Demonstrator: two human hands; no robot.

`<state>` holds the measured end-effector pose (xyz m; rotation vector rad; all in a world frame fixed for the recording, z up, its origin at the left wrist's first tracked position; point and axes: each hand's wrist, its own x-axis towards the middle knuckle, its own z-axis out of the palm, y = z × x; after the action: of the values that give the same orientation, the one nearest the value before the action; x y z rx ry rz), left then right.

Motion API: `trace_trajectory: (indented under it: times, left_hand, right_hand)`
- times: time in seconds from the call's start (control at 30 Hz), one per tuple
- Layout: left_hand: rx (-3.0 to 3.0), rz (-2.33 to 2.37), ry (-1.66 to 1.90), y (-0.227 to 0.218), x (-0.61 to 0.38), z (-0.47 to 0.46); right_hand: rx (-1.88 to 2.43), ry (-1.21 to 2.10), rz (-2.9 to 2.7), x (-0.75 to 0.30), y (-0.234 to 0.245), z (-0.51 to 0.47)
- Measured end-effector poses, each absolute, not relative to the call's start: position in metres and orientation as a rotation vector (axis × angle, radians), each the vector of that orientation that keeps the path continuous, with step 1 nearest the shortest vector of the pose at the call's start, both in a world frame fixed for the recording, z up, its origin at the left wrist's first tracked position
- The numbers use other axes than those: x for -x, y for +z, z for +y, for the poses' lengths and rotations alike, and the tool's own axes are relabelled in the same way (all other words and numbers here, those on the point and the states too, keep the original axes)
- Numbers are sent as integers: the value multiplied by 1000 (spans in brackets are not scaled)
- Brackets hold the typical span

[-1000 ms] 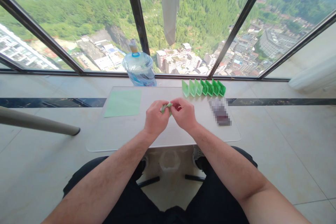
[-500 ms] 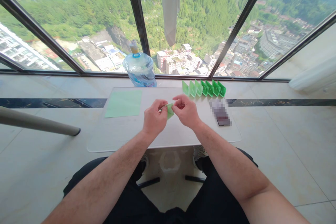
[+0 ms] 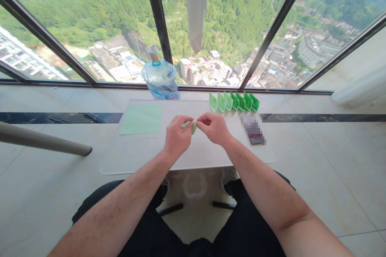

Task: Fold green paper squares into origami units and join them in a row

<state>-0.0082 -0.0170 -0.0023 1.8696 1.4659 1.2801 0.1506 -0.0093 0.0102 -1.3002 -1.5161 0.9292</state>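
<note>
My left hand (image 3: 177, 136) and my right hand (image 3: 214, 128) meet over the middle of a small white table (image 3: 144, 156). Both pinch a small folded piece of green paper (image 3: 191, 125) between their fingertips, just above the tabletop. A flat sheet of light green paper (image 3: 141, 118) lies on the table to the left of my hands. A row of several folded green paper pieces (image 3: 234, 100) stands upright along the table's far right edge.
A phone (image 3: 255, 130) lies on the table to the right of my right hand. A large blue water jug (image 3: 159, 77) stands behind the table against the window. A grey pole (image 3: 42, 141) reaches in from the left. My legs are under the table.
The green piece showed as a flatter flap half a second ago; now it is bent smaller between my fingertips. My hands have drawn slightly closer together.
</note>
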Motion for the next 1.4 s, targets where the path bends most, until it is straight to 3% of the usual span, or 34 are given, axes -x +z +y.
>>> trace_trajectory:
  times: [0.57,0.8,1.17,1.4]
  left_hand:
    - [-1879,1475,1292,0,5,-21]
    - [-1897,1453,1314,2,5,-22]
    - [-1948,1464,1319,1,6,-19]
    - [-1869,1488,1334,2,5,-21]
  right_hand:
    - [1156,1510,-1083,-147,11,-9]
    - [1189,1457,-1093,-145,10,-9]
    - [1323,1090,-1460,-148,3,-7]
    - [1267,1386,-1137,-137,7,-9]
